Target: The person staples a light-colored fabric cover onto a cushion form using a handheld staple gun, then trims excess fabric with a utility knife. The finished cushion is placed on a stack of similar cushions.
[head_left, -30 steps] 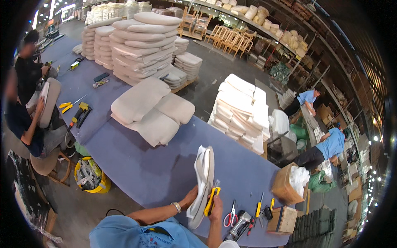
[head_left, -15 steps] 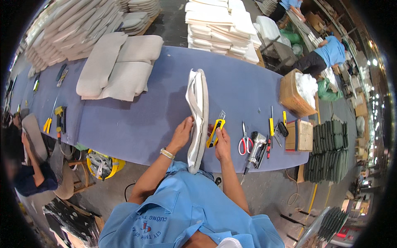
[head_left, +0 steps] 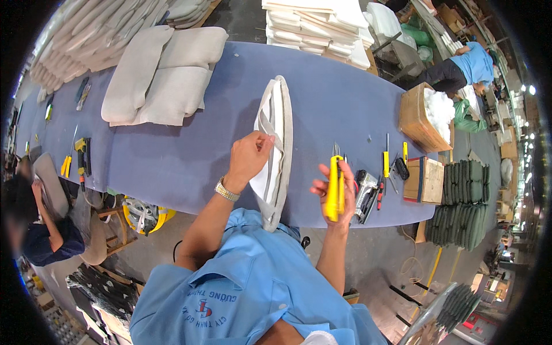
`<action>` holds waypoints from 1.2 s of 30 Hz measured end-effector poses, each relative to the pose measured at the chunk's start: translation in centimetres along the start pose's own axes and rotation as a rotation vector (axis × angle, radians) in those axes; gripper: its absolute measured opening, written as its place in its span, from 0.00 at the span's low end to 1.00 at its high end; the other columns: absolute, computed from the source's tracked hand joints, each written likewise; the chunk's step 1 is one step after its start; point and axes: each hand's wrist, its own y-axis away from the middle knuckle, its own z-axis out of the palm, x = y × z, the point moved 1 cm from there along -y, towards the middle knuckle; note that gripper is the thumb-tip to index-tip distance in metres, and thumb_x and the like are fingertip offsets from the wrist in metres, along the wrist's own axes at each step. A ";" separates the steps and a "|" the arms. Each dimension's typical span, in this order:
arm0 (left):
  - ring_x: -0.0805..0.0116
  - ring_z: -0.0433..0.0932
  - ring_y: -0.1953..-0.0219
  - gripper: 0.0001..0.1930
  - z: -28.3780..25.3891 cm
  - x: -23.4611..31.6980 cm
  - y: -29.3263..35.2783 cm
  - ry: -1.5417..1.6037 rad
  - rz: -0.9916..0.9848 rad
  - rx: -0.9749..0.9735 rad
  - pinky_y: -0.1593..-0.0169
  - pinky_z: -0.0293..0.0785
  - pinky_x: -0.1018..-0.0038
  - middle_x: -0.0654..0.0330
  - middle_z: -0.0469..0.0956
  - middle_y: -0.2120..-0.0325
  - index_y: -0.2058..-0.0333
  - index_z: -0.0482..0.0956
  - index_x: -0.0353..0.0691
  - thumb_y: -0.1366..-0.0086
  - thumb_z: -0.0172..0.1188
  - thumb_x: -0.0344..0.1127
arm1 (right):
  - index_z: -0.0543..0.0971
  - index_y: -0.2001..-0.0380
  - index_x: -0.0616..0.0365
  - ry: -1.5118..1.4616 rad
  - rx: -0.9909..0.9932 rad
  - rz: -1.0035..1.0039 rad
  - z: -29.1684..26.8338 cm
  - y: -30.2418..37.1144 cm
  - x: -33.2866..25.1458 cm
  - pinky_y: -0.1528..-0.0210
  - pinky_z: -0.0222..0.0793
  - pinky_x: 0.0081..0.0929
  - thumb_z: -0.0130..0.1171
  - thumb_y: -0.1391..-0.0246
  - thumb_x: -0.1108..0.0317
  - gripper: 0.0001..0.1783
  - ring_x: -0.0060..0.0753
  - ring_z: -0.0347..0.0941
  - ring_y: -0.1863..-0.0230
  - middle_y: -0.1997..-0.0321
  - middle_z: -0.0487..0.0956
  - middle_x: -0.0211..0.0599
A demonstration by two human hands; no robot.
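A grey padded cushion [head_left: 285, 123] stands on edge before me, its lower end against my shirt. White lining shows along its open side. My left hand [head_left: 248, 160], with a metal watch at the wrist, is closed in a pinch at the cushion's open edge. What exactly lies between its fingertips is partly hidden. To the right of the cushion, apart from it, my right hand [head_left: 343, 198] holds a yellow utility knife [head_left: 333, 198] upright in the palm, blade end pointing away. Some fingers of that hand are spread.
Pliers, a staple gun [head_left: 365, 195] and screwdrivers [head_left: 386, 164] lie right on the blue table [head_left: 328, 98]. Beyond are boxes, one with white stuffing [head_left: 440, 109]. Grey covers [head_left: 172, 80] lie far left; foam stacks [head_left: 316, 26] stand behind. Another person [head_left: 43, 224] works at left.
My left hand has moved up along the cushion and now pinches its edge. My right hand has shifted right and turned, with the knife farther from the cushion.
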 end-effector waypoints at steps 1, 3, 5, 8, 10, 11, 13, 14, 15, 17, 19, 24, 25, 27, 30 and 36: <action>0.62 0.82 0.77 0.21 0.0 -0.3 0.1 0.000 -0.088 -0.015 0.69 0.77 0.66 0.50 0.84 0.74 0.62 0.83 0.31 0.32 0.65 0.50 | 0.62 0.29 0.55 -0.033 -0.029 -0.073 0.2 -0.1 -0.2 0.50 0.82 0.47 0.51 0.31 0.50 0.33 0.51 0.84 0.53 0.38 0.76 0.60; 0.60 0.81 0.76 0.21 0.6 -0.6 -0.4 -0.093 -0.127 -0.078 0.69 0.76 0.65 0.52 0.83 0.73 0.64 0.82 0.32 0.34 0.67 0.50 | 0.64 0.31 0.56 0.119 -0.035 -0.104 0.9 -0.6 -0.9 0.44 0.78 0.45 0.61 0.34 0.57 0.34 0.47 0.82 0.48 0.44 0.81 0.53; 0.59 0.81 0.74 0.20 1.5 0.4 -0.7 -0.155 -0.040 -0.015 0.68 0.75 0.64 0.54 0.82 0.72 0.65 0.82 0.34 0.36 0.68 0.50 | 0.66 0.35 0.58 0.211 -0.073 -0.185 1.9 -1.3 -0.9 0.46 0.77 0.42 0.64 0.36 0.58 0.32 0.39 0.81 0.54 0.54 0.82 0.46; 0.57 0.78 0.71 0.16 2.8 2.4 -0.5 -0.177 0.166 0.191 0.68 0.73 0.62 0.57 0.77 0.70 0.65 0.83 0.38 0.38 0.71 0.46 | 0.68 0.39 0.59 0.316 -0.088 -0.313 0.8 -1.6 0.1 0.52 0.76 0.37 0.62 0.34 0.53 0.29 0.32 0.78 0.61 0.61 0.80 0.40; 0.59 0.78 0.72 0.12 3.5 2.0 -0.6 -0.113 0.283 0.214 0.68 0.73 0.64 0.57 0.77 0.70 0.65 0.82 0.38 0.37 0.70 0.41 | 0.69 0.42 0.59 0.256 0.010 -0.302 0.4 -1.2 0.5 0.54 0.74 0.36 0.60 0.33 0.50 0.28 0.29 0.76 0.64 0.64 0.79 0.38; 0.60 0.78 0.72 0.10 3.8 1.9 -0.7 -0.083 0.341 0.223 0.69 0.72 0.65 0.57 0.77 0.70 0.65 0.82 0.38 0.37 0.70 0.39 | 0.69 0.43 0.59 0.224 0.061 -0.295 0.4 -1.0 0.7 0.56 0.74 0.35 0.59 0.33 0.48 0.28 0.28 0.75 0.65 0.65 0.78 0.36; 0.72 0.75 0.73 0.06 4.6 1.3 -0.7 0.189 0.218 0.136 0.70 0.70 0.72 0.61 0.80 0.69 0.65 0.82 0.38 0.34 0.67 0.33 | 0.68 0.39 0.59 0.227 0.117 -0.276 1.1 -1.2 0.3 0.57 0.73 0.33 0.55 0.31 0.44 0.32 0.28 0.75 0.65 0.64 0.78 0.38; 0.75 0.74 0.73 0.06 5.2 0.4 -0.8 0.347 0.082 0.098 0.71 0.70 0.74 0.62 0.81 0.69 0.65 0.82 0.38 0.33 0.66 0.33 | 0.67 0.38 0.60 0.237 0.135 -0.266 1.6 -1.2 0.0 0.58 0.73 0.33 0.54 0.31 0.44 0.33 0.28 0.75 0.65 0.64 0.79 0.38; 0.77 0.73 0.73 0.05 5.8 -0.5 -0.9 0.502 -0.056 0.060 0.71 0.69 0.75 0.63 0.82 0.69 0.65 0.82 0.38 0.32 0.66 0.33 | 0.67 0.37 0.60 0.246 0.152 -0.256 1.9 -1.2 -0.1 0.58 0.73 0.33 0.54 0.31 0.43 0.34 0.28 0.75 0.65 0.64 0.79 0.38; 0.83 0.70 0.73 0.05 6.4 0.0 -1.1 0.804 -0.152 -0.024 0.71 0.68 0.81 0.65 0.83 0.69 0.63 0.80 0.40 0.29 0.64 0.34 | 0.66 0.36 0.62 0.318 0.184 -0.241 1.2 -1.1 -0.1 0.59 0.76 0.32 0.56 0.31 0.48 0.33 0.31 0.77 0.64 0.61 0.80 0.42; 0.84 0.69 0.74 0.05 6.2 0.6 -0.9 0.878 -0.252 -0.119 0.70 0.67 0.83 0.65 0.83 0.69 0.63 0.78 0.41 0.29 0.63 0.35 | 0.67 0.37 0.63 0.485 0.204 -0.236 1.3 -1.0 0.1 0.58 0.77 0.33 0.56 0.31 0.50 0.31 0.32 0.78 0.62 0.60 0.81 0.43; 0.84 0.65 0.76 0.07 5.9 -0.4 -1.0 1.032 -0.371 -0.146 0.72 0.62 0.85 0.65 0.82 0.70 0.65 0.76 0.44 0.28 0.63 0.36 | 0.69 0.37 0.65 0.606 0.159 -0.125 1.5 -0.3 1.2 0.51 0.78 0.28 0.63 0.35 0.67 0.27 0.32 0.81 0.55 0.51 0.81 0.44; 0.84 0.65 0.77 0.07 5.8 -1.0 -1.3 1.088 -0.409 -0.160 0.73 0.61 0.85 0.65 0.82 0.70 0.66 0.76 0.44 0.28 0.63 0.37 | 0.70 0.38 0.65 0.642 0.136 -0.138 1.5 -0.4 1.5 0.50 0.78 0.28 0.63 0.36 0.67 0.27 0.31 0.81 0.55 0.50 0.81 0.43; 0.86 0.64 0.78 0.08 5.8 -2.0 -1.8 1.121 -0.402 -0.225 0.75 0.58 0.85 0.67 0.80 0.72 0.66 0.76 0.45 0.28 0.63 0.39 | 0.71 0.38 0.64 0.712 0.091 -0.163 1.4 -0.9 2.2 0.50 0.77 0.27 0.63 0.36 0.68 0.26 0.30 0.81 0.54 0.50 0.81 0.43; 0.86 0.63 0.79 0.09 5.8 -2.5 -2.4 1.159 -0.427 -0.292 0.76 0.57 0.86 0.68 0.79 0.73 0.67 0.76 0.46 0.28 0.63 0.40 | 0.72 0.39 0.61 0.845 0.089 -0.249 1.1 -1.6 2.8 0.53 0.77 0.25 0.66 0.39 0.68 0.27 0.27 0.81 0.56 0.57 0.84 0.40; 0.87 0.63 0.80 0.10 5.9 -2.2 -2.7 1.135 -0.429 -0.326 0.78 0.55 0.86 0.69 0.78 0.74 0.68 0.75 0.46 0.27 0.62 0.41 | 0.77 0.44 0.58 1.121 0.008 -0.339 2.8 -3.0 2.1 0.55 0.79 0.28 0.68 0.42 0.65 0.24 0.34 0.86 0.58 0.55 0.86 0.42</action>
